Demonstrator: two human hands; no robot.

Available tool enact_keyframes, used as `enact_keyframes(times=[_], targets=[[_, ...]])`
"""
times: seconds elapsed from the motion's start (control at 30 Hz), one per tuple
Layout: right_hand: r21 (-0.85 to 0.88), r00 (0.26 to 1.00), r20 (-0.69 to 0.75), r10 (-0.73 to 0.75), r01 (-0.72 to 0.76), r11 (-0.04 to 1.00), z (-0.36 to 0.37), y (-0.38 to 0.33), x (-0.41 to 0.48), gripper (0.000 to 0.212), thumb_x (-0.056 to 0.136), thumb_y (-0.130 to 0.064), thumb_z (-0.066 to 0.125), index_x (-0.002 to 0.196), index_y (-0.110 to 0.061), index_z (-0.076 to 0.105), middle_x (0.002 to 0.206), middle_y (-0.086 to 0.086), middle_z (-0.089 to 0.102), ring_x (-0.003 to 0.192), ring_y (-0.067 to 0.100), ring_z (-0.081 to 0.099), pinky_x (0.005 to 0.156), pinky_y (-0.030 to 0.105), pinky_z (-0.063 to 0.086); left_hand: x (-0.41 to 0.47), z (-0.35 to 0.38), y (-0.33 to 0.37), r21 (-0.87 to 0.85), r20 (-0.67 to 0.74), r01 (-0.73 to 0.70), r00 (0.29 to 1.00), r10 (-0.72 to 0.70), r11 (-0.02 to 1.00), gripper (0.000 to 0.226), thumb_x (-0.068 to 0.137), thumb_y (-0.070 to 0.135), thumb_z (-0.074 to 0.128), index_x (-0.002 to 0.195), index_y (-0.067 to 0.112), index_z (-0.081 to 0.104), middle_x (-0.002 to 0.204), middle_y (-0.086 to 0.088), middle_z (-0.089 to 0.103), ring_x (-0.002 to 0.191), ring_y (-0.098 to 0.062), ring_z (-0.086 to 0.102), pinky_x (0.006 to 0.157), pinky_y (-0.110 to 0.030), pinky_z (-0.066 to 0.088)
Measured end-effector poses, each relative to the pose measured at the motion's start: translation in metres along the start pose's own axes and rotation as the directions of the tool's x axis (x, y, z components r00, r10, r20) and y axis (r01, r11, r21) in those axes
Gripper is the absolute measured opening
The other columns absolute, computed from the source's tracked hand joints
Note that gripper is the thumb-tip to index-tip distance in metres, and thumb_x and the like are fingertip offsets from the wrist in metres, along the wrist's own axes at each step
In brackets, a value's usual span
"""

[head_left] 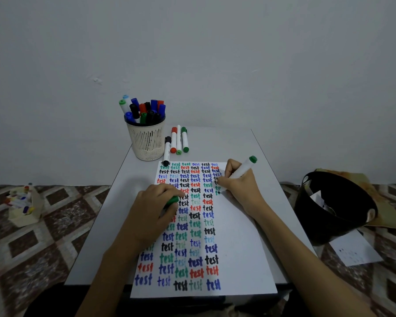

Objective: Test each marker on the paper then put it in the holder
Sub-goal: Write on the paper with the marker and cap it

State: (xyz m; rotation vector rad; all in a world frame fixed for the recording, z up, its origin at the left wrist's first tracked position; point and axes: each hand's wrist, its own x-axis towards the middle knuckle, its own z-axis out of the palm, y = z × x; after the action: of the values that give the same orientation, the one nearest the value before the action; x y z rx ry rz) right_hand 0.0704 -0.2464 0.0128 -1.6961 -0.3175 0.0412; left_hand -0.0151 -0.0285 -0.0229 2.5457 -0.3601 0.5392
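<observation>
A white sheet of paper (236, 245) lies on the small grey table, covered in rows of the word "test" in several colours. My right hand (240, 186) grips an uncapped green marker (244, 168) with its tip on the paper's right column. My left hand (153, 207) rests on the paper's left side and holds the green cap (173, 199). A cream mesh holder (146, 140) at the table's far left is packed with several capped markers. Next to it lie a black marker (167, 151), a red marker (173, 140) and two green markers (181, 139).
A black bin (334, 207) with paper scraps stands on the floor to the right, a loose sheet (354, 250) in front of it. A small box of markers (23, 204) sits on the patterned floor at left. The wall is just behind the table (105, 229).
</observation>
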Motion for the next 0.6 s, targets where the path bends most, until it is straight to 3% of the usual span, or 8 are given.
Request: enact_keyframes(times=[0.2,0.5,0.6], targets=[[0.033,0.996,-0.086,-0.020,0.023,0.999,-0.0017,-0.0002,0.0004,0.035,0.078,0.018,0.057,0.064,-0.007,0.038,0.060,0.012,0.050,0.059,0.015,0.062,0.045,0.023,0.044,0.0007,0.0001,0.0002,0.003,0.007,0.007,1.000,-0.007,1.000,0.037,0.091,0.042,0.033,0.113,0.030,0.060,0.115,0.013,0.057,0.108,-0.006,0.048,0.085,-0.031,0.033],[0.041,0.999,-0.049,-0.009,0.011,0.999,-0.0021,0.0030,0.0024,0.038,0.078,0.019,0.058,0.063,-0.008,0.037,0.057,0.006,0.051,0.062,0.014,0.065,0.051,0.026,0.051,0.0005,-0.0002,0.0012,-0.003,0.012,0.017,1.000,-0.017,1.000,0.037,0.091,0.042,0.034,0.114,0.031,0.060,0.115,0.014,0.057,0.108,-0.005,0.048,0.086,-0.031,0.033],[0.098,0.998,-0.056,0.000,0.006,0.995,-0.0031,0.0019,0.0008,0.038,0.078,0.021,0.056,0.063,-0.008,0.037,0.052,0.004,0.050,0.051,0.008,0.060,0.044,0.020,0.047,0.0000,0.0000,0.0007,-0.005,0.013,0.017,1.000,-0.017,1.000,0.036,0.091,0.042,0.034,0.113,0.032,0.060,0.115,0.014,0.056,0.108,-0.005,0.048,0.087,-0.033,0.035]])
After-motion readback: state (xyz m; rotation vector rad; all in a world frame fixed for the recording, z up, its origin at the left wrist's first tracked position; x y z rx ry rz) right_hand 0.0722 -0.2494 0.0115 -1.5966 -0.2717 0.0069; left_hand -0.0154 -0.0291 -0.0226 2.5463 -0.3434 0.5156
